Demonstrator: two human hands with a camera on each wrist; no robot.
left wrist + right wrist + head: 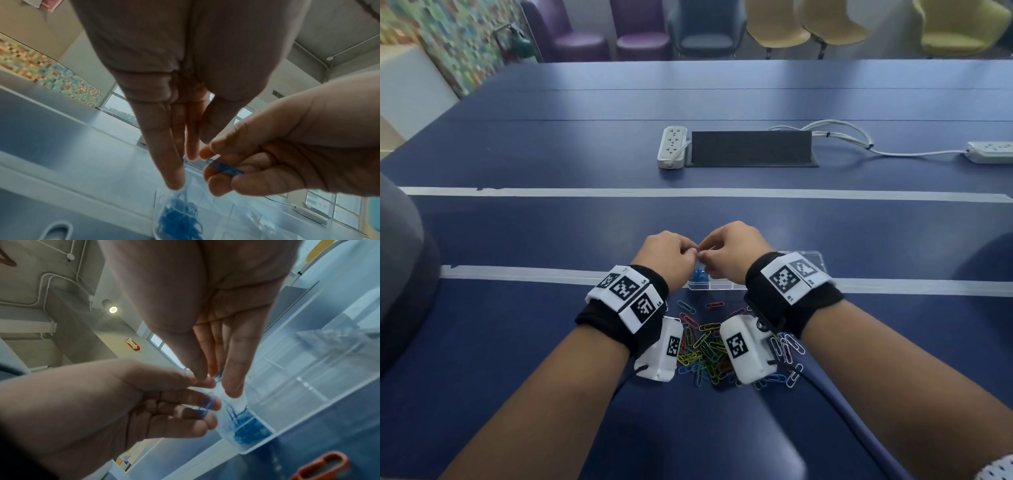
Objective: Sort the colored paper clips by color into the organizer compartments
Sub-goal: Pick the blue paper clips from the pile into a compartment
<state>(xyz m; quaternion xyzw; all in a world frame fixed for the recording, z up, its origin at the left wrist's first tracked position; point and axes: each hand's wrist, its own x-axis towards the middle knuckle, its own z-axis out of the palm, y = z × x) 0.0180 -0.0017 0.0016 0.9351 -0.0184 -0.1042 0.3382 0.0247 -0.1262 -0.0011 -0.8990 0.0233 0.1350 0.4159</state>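
Both hands meet fingertip to fingertip just above the clear organizer's (pixel 722 286) left end compartment, which holds several blue paper clips (pixel 698 275) (pixel 179 219) (pixel 248 431). My left hand (pixel 690 251) (pixel 205 383) has a blue clip (pixel 207 405) lying across its curled fingers. My right hand (pixel 707 257) (pixel 205 153) holds a blue clip (pixel 225 168) against its curled fingers and pinches something blue at its fingertips. A pile of mixed coloured clips (pixel 705 349) lies on the table between my wrists, partly hidden by the wrist cameras. The organizer's other compartments look empty.
Several white clips (pixel 789 349) lie apart at the pile's right. An orange clip (pixel 320 467) lies near the organizer. Farther back are a white power strip (pixel 672 147), a black cable box (pixel 751 149), a second strip (pixel 989 151) and chairs beyond the table.
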